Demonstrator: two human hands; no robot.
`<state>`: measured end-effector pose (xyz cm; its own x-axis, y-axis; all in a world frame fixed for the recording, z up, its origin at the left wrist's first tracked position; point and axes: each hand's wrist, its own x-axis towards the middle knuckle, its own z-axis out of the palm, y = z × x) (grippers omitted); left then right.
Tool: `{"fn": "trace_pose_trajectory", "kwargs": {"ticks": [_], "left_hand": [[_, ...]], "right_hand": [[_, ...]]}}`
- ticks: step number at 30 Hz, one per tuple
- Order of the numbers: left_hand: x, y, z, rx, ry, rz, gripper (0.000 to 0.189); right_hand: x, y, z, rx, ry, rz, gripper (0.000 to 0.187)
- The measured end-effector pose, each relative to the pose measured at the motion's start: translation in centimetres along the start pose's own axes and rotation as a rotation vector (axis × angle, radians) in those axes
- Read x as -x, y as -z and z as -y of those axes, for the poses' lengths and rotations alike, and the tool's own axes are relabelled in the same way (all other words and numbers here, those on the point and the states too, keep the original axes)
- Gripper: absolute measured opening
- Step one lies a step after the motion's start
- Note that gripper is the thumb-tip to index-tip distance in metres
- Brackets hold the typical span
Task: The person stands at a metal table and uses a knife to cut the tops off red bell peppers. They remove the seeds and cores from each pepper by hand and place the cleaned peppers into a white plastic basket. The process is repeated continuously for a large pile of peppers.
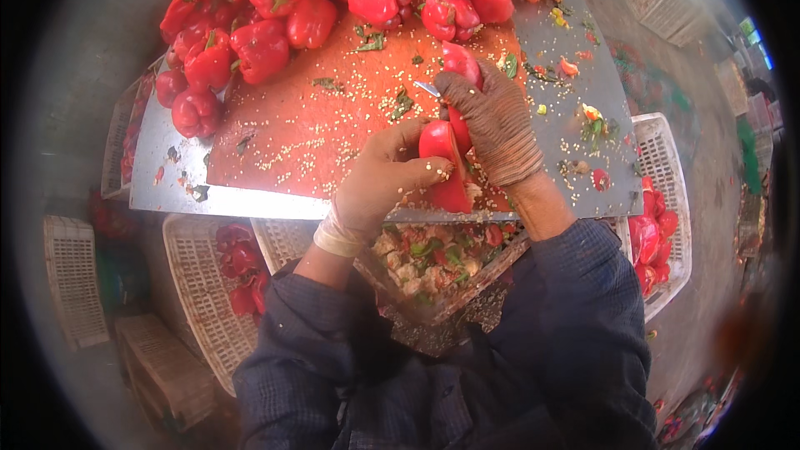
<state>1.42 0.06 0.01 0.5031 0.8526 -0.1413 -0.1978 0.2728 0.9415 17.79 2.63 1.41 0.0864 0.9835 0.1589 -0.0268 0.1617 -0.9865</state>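
My left hand [394,169], in a thin stained glove, grips a cut piece of red bell pepper [445,165] near the table's front edge. A brown knit glove covers my right hand [494,119], which is closed around a knife and another red pepper piece [462,62]. The short knife blade [427,89] points left from beside my right thumb; its handle is hidden in the glove. Between my hands the red pieces touch or overlap. Whole red bell peppers [259,50] are heaped at the far side of the orange board [281,137], where pale seeds and leaf scraps lie scattered.
The metal table [562,150] bears pepper scraps at right. Below its front edge stands a crate of cores and stems [431,262]. White plastic baskets with red pepper pieces flank me at left [194,281] and right [678,219]. More crates [75,281] stand on the floor.
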Motion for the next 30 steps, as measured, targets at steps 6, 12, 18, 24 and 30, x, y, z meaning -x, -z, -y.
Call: {"fn": "trace_pose_trajectory", "kwargs": {"ticks": [6,12,18,24,30], "left_hand": [[0.7,-1.2,-0.1,-0.018,-0.019,0.060,0.036],[1.0,-2.3,1.1,-0.365,-0.136,0.217,0.030],[0.8,-0.4,-0.4,0.107,-0.125,-0.178,0.025],[0.2,-1.0,-0.2,-0.196,-0.042,-0.289,0.035],[-0.1,-0.4,0.2,-0.353,-0.003,-0.319,0.034]], "right_hand": [[-0.1,-0.2,-0.5,-0.239,-0.254,-0.094,0.021],[-3.3,2.4,-2.7,-0.836,-0.320,-0.217,0.022],[-2.1,4.0,0.0,-0.472,-0.356,0.017,0.022],[0.6,1.1,0.8,0.246,0.076,0.407,0.049],[0.3,1.3,1.2,0.397,-0.044,0.429,0.047]]}}
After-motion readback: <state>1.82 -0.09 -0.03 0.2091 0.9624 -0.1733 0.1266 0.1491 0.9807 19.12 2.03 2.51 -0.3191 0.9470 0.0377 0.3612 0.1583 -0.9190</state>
